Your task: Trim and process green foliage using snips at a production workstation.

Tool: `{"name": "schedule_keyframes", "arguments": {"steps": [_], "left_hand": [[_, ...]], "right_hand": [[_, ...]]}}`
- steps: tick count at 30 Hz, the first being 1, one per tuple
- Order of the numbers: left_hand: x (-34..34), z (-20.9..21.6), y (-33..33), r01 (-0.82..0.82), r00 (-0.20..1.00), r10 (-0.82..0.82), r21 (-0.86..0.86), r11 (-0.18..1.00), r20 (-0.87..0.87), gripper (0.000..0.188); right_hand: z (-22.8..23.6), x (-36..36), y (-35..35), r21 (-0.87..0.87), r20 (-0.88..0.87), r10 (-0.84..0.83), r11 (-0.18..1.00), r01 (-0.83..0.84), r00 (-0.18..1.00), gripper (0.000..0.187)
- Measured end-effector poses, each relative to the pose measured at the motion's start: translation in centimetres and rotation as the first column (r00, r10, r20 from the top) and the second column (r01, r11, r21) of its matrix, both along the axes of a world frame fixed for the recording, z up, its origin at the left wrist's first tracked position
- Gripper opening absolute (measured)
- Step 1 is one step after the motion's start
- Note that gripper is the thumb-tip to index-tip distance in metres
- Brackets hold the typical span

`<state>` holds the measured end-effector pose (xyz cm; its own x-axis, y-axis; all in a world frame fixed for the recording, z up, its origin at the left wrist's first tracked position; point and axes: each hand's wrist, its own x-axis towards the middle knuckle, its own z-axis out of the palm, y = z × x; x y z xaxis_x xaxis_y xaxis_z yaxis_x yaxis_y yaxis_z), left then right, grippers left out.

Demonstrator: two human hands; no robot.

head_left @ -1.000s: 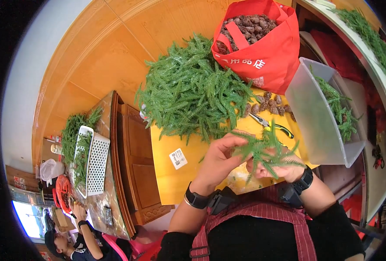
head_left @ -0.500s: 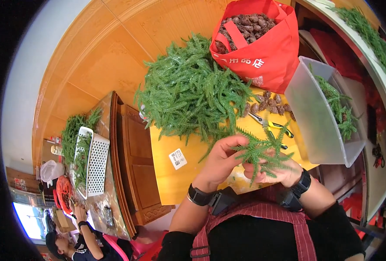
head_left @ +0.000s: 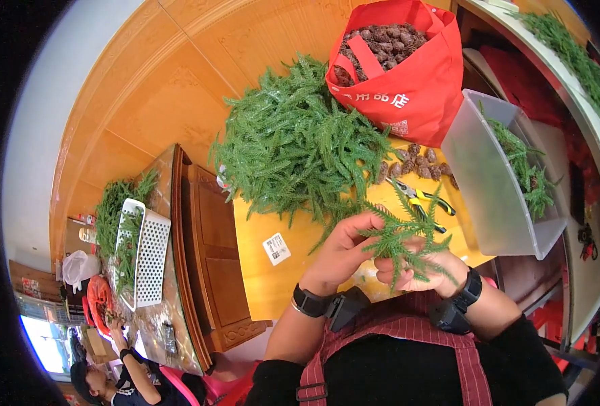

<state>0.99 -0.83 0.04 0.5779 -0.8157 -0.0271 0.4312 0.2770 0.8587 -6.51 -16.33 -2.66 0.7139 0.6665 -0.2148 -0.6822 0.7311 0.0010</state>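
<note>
A small green artificial pine sprig (head_left: pixel 408 235) with several pointed branchlets is held over the near edge of the yellow table. My left hand (head_left: pixel 341 249) pinches its left side between thumb and fingers. From the right, my right hand (head_left: pixel 443 269) closes on its lower part, partly hidden behind the needles. Just beyond the sprig lie yellow-and-black pliers (head_left: pixel 418 197) with their handles apart. Brown pine cones (head_left: pixel 423 162) are scattered behind them. A big heap of green pine sprigs (head_left: pixel 296 139) covers the table's far left part.
A red bag (head_left: pixel 415 84) full of pine cones stands at the back. To the right, a translucent plastic bin (head_left: pixel 479 196) leans tilted, with sprigs inside. On the left, a side table bears a white perforated basket (head_left: pixel 152 260); a co-worker's hand (head_left: pixel 117 335) is near it.
The sprig has turned a little in my hands and its branchlets stand more upright. My right hand has shifted slightly. The co-worker's hand has moved a little.
</note>
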Motion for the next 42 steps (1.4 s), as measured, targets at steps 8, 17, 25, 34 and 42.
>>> {"name": "schedule_keyframes", "arguments": {"steps": [8, 17, 25, 34, 42], "left_hand": [[-0.2, 0.2, -0.3, -0.087, 0.996, 0.087, -0.02, 0.996, 0.017, 0.007], [0.5, -0.6, 0.5, -0.029, 0.998, 0.028, -0.03, 0.999, -0.049, 0.012], [-0.3, -0.2, 0.2, -0.184, 0.983, 0.184, -0.119, 0.976, -0.011, 0.028], [-0.1, 0.1, 0.9, -0.194, 0.971, 0.191, 0.006, 0.981, 0.145, 0.018], [-0.4, 1.3, 0.4, -0.226, 0.911, 0.216, -0.013, 0.974, 0.353, 0.016]], "right_hand": [[1.2, 0.3, 0.5, 0.095, -0.055, -0.014, 0.995, 0.019, 0.998, 0.025], [1.8, 0.6, 0.1, -0.111, -0.068, -0.003, 0.994, -0.004, 0.998, 0.021], [-1.7, 0.1, -0.6, 0.018, -0.066, -0.122, 0.992, 0.123, 0.99, 0.024], [1.5, 1.0, -2.0, -0.703, 0.529, -0.142, 0.478, 0.526, 0.837, 0.021], [6.8, 1.2, -2.4, -0.314, 0.89, 0.288, -0.176, 0.933, 0.354, 0.037]]}}
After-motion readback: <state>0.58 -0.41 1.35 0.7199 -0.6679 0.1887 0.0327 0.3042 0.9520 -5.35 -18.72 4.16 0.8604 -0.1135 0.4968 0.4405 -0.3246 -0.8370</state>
